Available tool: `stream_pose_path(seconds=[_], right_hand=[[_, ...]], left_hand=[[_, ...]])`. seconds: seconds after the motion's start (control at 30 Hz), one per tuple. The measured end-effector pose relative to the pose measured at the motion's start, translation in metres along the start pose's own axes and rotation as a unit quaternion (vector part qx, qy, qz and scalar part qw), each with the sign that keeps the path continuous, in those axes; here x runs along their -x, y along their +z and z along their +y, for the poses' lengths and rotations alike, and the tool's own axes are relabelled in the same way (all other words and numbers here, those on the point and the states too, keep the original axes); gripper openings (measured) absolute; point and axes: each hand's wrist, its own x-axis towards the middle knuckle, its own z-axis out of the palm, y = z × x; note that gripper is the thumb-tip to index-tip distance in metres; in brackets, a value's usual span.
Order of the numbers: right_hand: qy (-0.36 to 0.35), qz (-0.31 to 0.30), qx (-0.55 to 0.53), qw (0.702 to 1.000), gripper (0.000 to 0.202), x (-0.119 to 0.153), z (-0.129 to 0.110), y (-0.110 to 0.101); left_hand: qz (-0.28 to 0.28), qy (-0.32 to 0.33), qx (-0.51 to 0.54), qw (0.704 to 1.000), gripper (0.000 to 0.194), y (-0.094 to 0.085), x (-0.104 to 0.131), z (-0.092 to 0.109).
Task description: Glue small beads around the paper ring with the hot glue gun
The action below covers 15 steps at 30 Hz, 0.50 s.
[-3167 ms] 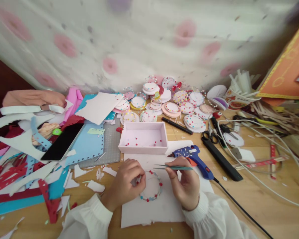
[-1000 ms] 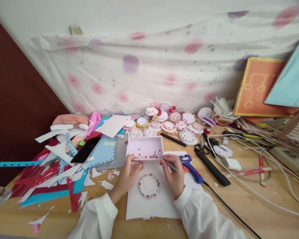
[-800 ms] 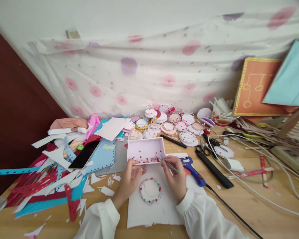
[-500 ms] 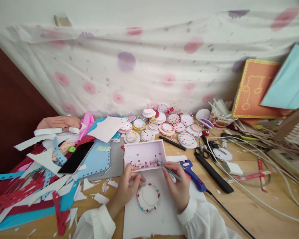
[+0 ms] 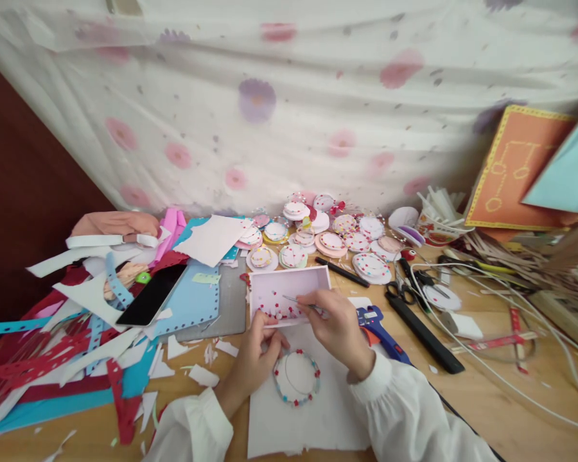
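Note:
My right hand (image 5: 336, 327) pinches thin metal tweezers (image 5: 295, 299), whose tips reach into the shallow pink box (image 5: 324, 278) among small red and white bits. My left hand (image 5: 256, 351) rests at the box's front edge, fingers curled by the left rim of a round white disc (image 5: 296, 377) edged with red and blue dots. The disc lies on a white paper sheet (image 5: 313, 420) in front of me.
A blue glue gun (image 5: 380, 324) with a black cord lies right of my right hand. Scissors (image 5: 401, 290), a black pen (image 5: 341, 272) and cables are further right. Several decorated discs (image 5: 334, 234) sit behind the box. A phone (image 5: 150, 295) and paper scraps cover the left.
My right hand has moved forward from beside the disc, and the tweezers now point left into the box. The left hand stays by the disc. The camera view shifted.

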Motion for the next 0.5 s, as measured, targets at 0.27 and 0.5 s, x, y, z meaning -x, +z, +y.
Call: stream_pose_path(seconds=[0.27,0.5], right_hand=[[-0.013,-0.043,0.04,0.998,0.009,-0.02,0.003,0.03],[0.044,0.051,-0.044,0.997,0.004,-0.011,-0.009,0.005]], left_hand=[[-0.001,0.013,-0.005,1.0,0.013,-0.001,-0.001,-0.002],[-0.002,0.012,0.003,1.0,0.012,0.0,-0.001,-0.005]])
